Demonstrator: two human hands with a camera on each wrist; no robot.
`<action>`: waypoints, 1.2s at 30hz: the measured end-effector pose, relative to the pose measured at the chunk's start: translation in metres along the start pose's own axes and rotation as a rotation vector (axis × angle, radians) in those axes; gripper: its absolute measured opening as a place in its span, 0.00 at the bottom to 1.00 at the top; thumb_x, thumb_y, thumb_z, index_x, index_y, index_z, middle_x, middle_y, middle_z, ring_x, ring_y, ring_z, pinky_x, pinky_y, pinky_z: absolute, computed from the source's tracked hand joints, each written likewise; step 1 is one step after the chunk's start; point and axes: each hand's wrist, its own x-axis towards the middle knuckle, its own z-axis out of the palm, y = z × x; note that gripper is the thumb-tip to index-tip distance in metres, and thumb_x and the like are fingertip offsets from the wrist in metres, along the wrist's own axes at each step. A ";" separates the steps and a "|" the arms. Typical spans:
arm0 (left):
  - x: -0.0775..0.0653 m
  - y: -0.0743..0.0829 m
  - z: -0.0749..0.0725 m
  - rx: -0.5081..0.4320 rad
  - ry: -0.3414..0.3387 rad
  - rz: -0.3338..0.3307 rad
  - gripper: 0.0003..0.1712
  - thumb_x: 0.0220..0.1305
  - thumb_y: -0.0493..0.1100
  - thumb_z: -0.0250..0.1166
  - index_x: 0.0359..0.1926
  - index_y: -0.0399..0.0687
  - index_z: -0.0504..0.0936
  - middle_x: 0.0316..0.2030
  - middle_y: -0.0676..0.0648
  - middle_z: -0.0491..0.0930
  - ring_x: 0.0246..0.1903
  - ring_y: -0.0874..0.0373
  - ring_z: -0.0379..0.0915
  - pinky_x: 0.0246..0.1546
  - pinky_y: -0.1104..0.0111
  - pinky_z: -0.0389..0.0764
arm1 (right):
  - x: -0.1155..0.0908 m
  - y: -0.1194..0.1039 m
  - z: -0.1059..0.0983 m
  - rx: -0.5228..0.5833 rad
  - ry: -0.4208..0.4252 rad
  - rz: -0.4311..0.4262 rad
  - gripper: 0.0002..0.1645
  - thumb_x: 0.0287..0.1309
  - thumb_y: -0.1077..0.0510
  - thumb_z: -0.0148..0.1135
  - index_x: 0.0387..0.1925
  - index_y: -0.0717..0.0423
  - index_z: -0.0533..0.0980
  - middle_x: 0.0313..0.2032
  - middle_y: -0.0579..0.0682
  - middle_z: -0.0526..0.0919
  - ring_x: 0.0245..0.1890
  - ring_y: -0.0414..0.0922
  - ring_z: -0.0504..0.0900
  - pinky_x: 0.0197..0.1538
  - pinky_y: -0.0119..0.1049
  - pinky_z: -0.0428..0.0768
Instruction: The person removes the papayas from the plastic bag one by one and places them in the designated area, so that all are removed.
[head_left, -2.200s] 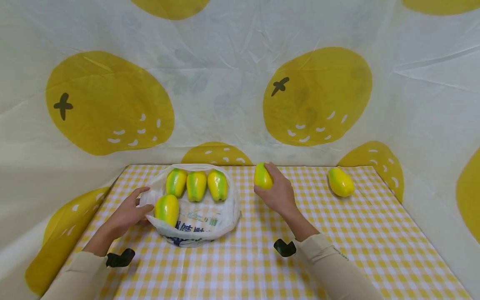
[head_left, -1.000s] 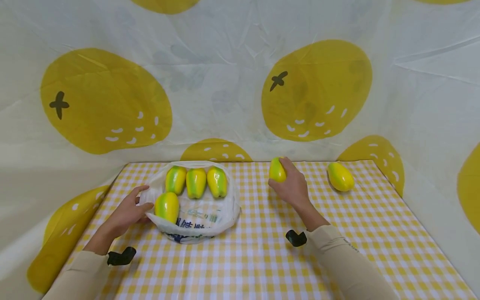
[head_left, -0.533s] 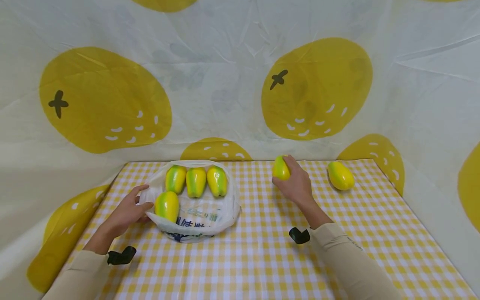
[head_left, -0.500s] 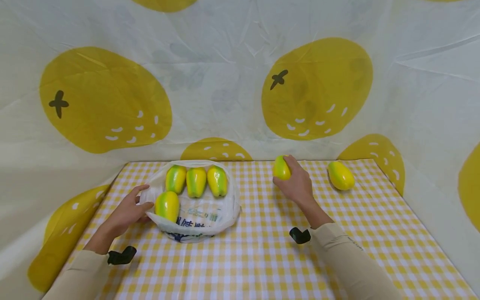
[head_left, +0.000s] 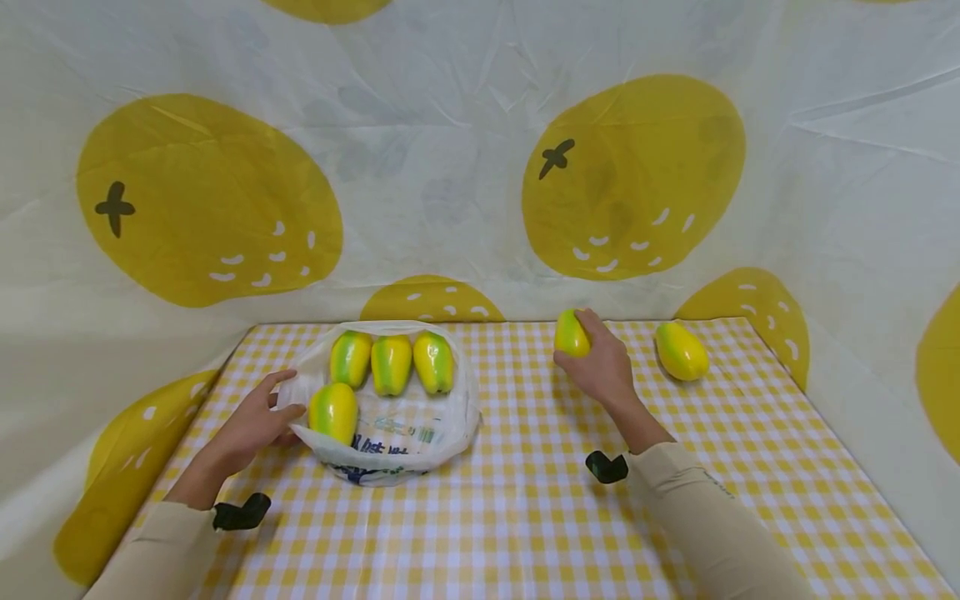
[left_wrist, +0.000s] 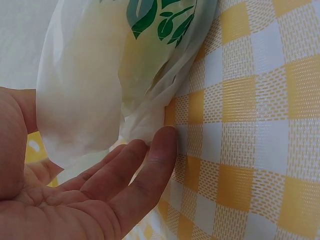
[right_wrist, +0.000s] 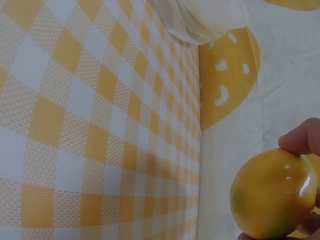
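Evidently, the left hand (head_left: 251,425) holds the left edge of the plastic bag (head_left: 431,457) between thumb and fingers, probably to steady its thin film and keep its mouth spread. Inside the bag, a single fruit (head_left: 334,412) sits at its near left side, and a row of three fruits (head_left: 391,365) lines its far side, perhaps for neatness. Right of the bag, well apart from it, the right hand (head_left: 603,367) grips a yellow-green fruit (head_left: 572,335), fingers wrapped round it, likely because its glossy, rounded skin offers no handle. Farthest right of the bag, an untouched fruit (head_left: 682,352) lies on the bench (head_left: 480,533).
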 end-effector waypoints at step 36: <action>-0.005 0.003 0.002 0.014 0.011 -0.011 0.46 0.79 0.43 0.57 0.83 0.40 0.39 0.66 0.23 0.66 0.39 0.54 0.82 0.41 0.62 0.86 | 0.006 0.018 -0.024 0.008 0.002 0.029 0.47 0.63 0.51 0.65 0.80 0.56 0.59 0.80 0.62 0.58 0.63 0.67 0.74 0.60 0.62 0.77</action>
